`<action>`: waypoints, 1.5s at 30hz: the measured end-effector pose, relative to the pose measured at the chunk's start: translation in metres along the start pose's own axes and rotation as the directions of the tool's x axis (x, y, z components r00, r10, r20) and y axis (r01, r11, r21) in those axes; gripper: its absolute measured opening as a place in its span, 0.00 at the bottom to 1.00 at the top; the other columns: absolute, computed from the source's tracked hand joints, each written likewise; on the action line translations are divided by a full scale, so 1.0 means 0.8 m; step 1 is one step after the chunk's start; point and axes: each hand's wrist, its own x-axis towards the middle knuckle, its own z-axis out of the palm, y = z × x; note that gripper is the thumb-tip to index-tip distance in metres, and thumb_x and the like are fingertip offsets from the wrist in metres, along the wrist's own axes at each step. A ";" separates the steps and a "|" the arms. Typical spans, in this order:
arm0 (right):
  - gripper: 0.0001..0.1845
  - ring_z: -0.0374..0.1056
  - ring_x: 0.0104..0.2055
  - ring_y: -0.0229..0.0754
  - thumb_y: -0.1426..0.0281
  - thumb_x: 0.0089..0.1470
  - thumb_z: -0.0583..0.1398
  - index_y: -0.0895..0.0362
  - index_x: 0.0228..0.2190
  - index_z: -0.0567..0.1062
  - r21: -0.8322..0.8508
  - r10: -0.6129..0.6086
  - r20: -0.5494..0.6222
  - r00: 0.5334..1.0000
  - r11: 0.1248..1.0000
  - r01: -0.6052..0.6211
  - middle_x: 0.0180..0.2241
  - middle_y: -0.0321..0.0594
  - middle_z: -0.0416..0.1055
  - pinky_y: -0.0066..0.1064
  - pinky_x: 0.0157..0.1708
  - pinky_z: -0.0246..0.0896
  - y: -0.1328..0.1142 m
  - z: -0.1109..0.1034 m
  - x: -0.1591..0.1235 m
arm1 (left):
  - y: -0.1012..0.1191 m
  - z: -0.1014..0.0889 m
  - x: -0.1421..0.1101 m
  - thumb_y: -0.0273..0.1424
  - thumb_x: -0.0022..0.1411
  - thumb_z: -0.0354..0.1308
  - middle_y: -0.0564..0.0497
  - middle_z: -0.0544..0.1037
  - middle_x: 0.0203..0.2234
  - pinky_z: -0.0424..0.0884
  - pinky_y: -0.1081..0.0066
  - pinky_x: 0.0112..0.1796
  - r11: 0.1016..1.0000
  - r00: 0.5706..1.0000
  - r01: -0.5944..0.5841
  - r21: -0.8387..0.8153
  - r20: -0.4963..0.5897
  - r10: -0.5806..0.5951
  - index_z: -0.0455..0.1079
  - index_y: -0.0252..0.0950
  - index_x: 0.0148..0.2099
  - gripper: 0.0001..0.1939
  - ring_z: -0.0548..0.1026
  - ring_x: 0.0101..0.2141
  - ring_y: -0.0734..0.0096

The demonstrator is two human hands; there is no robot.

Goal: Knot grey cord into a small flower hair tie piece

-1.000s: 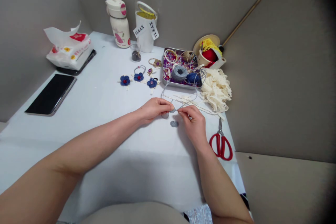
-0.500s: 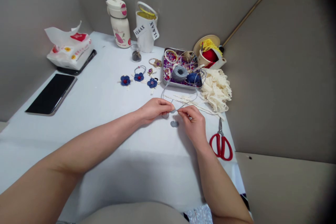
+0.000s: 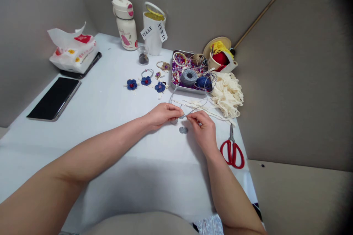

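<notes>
My left hand (image 3: 162, 114) and my right hand (image 3: 203, 128) meet over the white table (image 3: 110, 117), fingers pinched on a thin grey cord (image 3: 193, 109) that loops back to the grey yarn ball (image 3: 188, 76) in a metal tray (image 3: 176, 85). Each hand pinches the cord close to a small grey piece between them. Another small grey petal piece (image 3: 183, 130) lies on the table just below the fingertips. Three blue yarn flowers (image 3: 145, 80) lie further back.
Red scissors (image 3: 232, 151) lie right of my right hand near the table edge. A cream lace heap (image 3: 227, 94), a cup with red and yellow yarn (image 3: 220, 58), a bottle (image 3: 125, 20), a white bag (image 3: 153, 31), a tissue pack (image 3: 73, 52) and a phone (image 3: 53, 98) surround the area.
</notes>
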 end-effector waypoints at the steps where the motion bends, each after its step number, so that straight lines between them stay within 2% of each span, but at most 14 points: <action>1: 0.07 0.65 0.34 0.41 0.72 0.54 0.57 0.54 0.30 0.77 0.002 0.000 0.000 1.000 1.000 0.000 0.31 0.38 0.70 0.33 0.35 0.61 0.000 0.000 0.000 | 0.000 0.000 0.000 0.32 0.47 0.66 0.51 0.72 0.22 0.61 0.73 0.28 1.000 1.000 0.000 -0.003 0.001 0.000 0.76 0.31 0.31 0.09 0.65 0.24 0.79; 24: 0.07 0.66 0.33 0.39 0.72 0.55 0.57 0.54 0.29 0.76 0.043 0.024 0.003 1.000 0.999 -0.024 0.31 0.37 0.70 0.32 0.35 0.60 -0.006 -0.001 0.000 | 0.001 0.004 -0.002 0.31 0.46 0.68 0.51 0.72 0.24 0.61 0.74 0.29 0.997 1.000 0.020 -0.072 0.007 -0.020 0.77 0.31 0.31 0.10 0.65 0.25 0.80; 31: 0.06 0.66 0.34 0.40 0.71 0.54 0.58 0.55 0.29 0.76 0.105 0.068 0.036 0.997 0.992 -0.071 0.30 0.37 0.71 0.34 0.36 0.59 -0.002 -0.001 0.001 | 0.001 0.005 -0.004 0.32 0.44 0.70 0.51 0.74 0.25 0.62 0.74 0.30 0.986 0.997 0.068 -0.150 0.033 -0.064 0.76 0.30 0.32 0.12 0.65 0.25 0.81; 39: 0.05 0.66 0.34 0.42 0.69 0.53 0.59 0.54 0.29 0.76 0.210 0.122 0.073 0.990 0.968 -0.135 0.31 0.38 0.71 0.36 0.37 0.59 0.001 0.003 -0.001 | 0.002 0.009 -0.005 0.31 0.44 0.70 0.50 0.74 0.25 0.63 0.74 0.31 0.981 0.996 0.081 -0.174 0.036 -0.076 0.76 0.30 0.31 0.12 0.67 0.26 0.80; 45: 0.05 0.65 0.33 0.39 0.67 0.53 0.60 0.54 0.29 0.76 0.247 0.175 0.089 0.981 0.950 -0.192 0.30 0.37 0.70 0.34 0.35 0.59 0.002 0.005 -0.003 | 0.000 0.010 -0.005 0.31 0.44 0.69 0.51 0.74 0.24 0.63 0.74 0.31 0.986 0.998 0.055 -0.156 0.029 -0.051 0.76 0.30 0.30 0.11 0.66 0.25 0.80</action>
